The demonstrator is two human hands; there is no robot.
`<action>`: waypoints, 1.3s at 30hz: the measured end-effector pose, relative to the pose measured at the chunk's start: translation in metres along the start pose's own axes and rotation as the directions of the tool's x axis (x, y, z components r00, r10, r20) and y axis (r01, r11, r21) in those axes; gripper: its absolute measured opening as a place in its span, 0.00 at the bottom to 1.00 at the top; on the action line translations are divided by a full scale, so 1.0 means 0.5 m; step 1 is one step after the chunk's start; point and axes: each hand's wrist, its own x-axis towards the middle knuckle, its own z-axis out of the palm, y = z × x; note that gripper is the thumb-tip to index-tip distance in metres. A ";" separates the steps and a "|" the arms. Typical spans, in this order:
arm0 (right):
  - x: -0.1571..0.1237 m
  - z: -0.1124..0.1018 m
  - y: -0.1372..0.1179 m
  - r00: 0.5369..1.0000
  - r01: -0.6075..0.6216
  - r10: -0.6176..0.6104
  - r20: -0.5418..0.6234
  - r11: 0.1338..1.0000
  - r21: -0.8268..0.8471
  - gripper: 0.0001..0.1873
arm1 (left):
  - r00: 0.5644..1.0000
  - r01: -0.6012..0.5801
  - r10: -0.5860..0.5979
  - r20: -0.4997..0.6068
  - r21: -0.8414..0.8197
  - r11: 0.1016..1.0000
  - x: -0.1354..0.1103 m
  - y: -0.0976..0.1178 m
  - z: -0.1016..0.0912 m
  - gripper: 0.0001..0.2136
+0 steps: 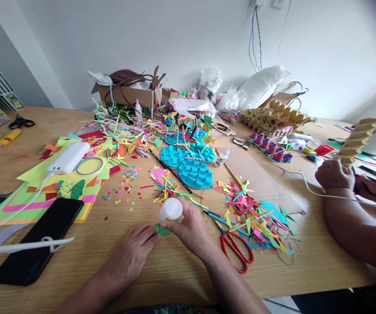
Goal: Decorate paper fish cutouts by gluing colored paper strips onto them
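Note:
In my right hand is a white glue bottle, tipped over so that its round base faces me. The fingers are wrapped round its side, and its nozzle is hidden below. Under the bottle a small green paper cutout lies on the table. My left hand rests low on the wood, its fingers together and their tips on the left edge of this cutout. Just right of my right hand lie red-handled scissors and a heap of coloured paper scraps.
Blue egg-carton shapes and another glue bottle stand ahead. To the left are coloured paper sheets, a power bank and a black phone. At right, another person's hand holds an egg-carton strip.

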 end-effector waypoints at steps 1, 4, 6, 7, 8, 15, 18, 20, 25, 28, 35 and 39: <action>0.000 0.001 0.001 1.000 -0.001 0.001 -0.012 1.000 0.000 0.14 | 1.000 0.004 -0.004 0.001 -0.004 1.000 0.001 0.000 0.000 0.16; -0.004 0.001 -0.001 1.000 0.013 -0.013 -0.007 1.000 0.013 0.13 | 1.000 -0.001 0.001 -0.012 -0.003 1.000 0.004 0.002 -0.003 0.16; -0.008 -0.002 -0.003 1.000 0.025 -0.025 0.017 0.999 0.025 0.13 | 1.000 -0.008 0.008 -0.027 0.005 1.000 0.006 0.002 -0.004 0.16; -0.010 -0.004 -0.004 0.999 0.025 -0.026 0.026 0.999 0.032 0.13 | 0.999 -0.010 0.011 -0.031 0.007 1.000 0.006 0.002 -0.005 0.16; -0.011 -0.005 -0.004 0.999 0.021 -0.022 0.030 0.999 0.037 0.13 | 0.999 -0.012 0.012 -0.031 0.009 1.000 0.006 0.002 -0.005 0.16; -0.005 -0.002 -0.005 1.000 0.007 -0.007 0.004 1.000 0.017 0.12 | 0.999 -0.024 0.024 -0.023 0.006 1.000 0.003 0.000 -0.002 0.16; -0.006 -0.001 -0.008 1.000 0.010 -0.010 0.014 0.999 0.049 0.11 | 0.999 -0.028 0.028 -0.032 0.006 1.000 0.006 0.001 -0.006 0.16; -0.006 -0.002 -0.009 1.000 0.001 -0.001 0.012 0.999 0.041 0.12 | 0.999 -0.021 0.021 -0.024 0.005 1.000 0.008 0.002 -0.008 0.17; -0.001 0.000 -0.008 1.000 -0.008 0.008 -0.008 1.000 0.013 0.12 | 1.000 -0.004 0.004 -0.017 0.004 1.000 0.002 0.001 -0.003 0.16; 0.000 0.001 -0.007 1.000 -0.001 0.001 -0.002 1.000 0.030 0.12 | 1.000 -0.001 0.001 -0.011 0.001 1.000 -0.005 -0.002 0.004 0.15; -0.013 -0.004 -0.008 1.000 0.008 -0.008 0.017 1.000 0.019 0.13 | 0.999 0.024 -0.022 0.044 -0.031 0.999 -0.007 -0.002 0.005 0.13; -0.025 -0.007 -0.005 0.999 -0.003 0.003 0.044 1.000 -0.001 0.13 | 0.998 0.041 -0.040 0.043 -0.025 0.999 -0.004 0.001 0.001 0.13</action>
